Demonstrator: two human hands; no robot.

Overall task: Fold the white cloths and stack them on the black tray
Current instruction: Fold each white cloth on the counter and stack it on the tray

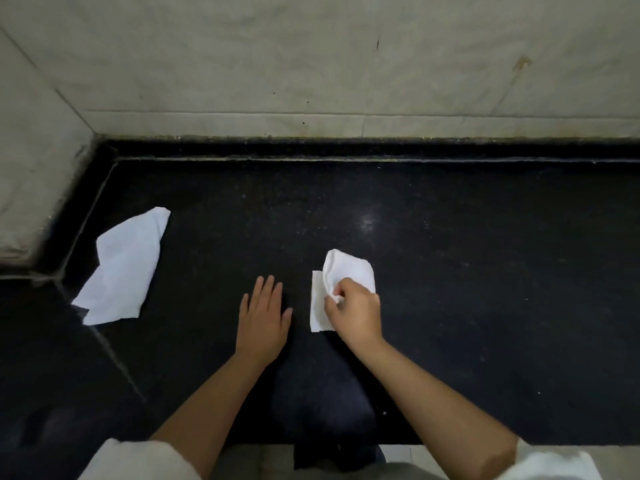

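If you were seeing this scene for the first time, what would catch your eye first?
Two white cloths stand out against the black surface. The small cloth lies at centre, pinched by the right hand. The larger cloth lies loosely at far left, near the pale wall corner. The left hand rests flat between them, fingers straight.

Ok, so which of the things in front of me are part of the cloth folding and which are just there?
Part of the job:
- small white cloth, pinched by the right hand
- larger white cloth, lying loose at the left
- left hand, flat on the black surface

Just there:
- pale tiled wall
- raised ledge along the wall
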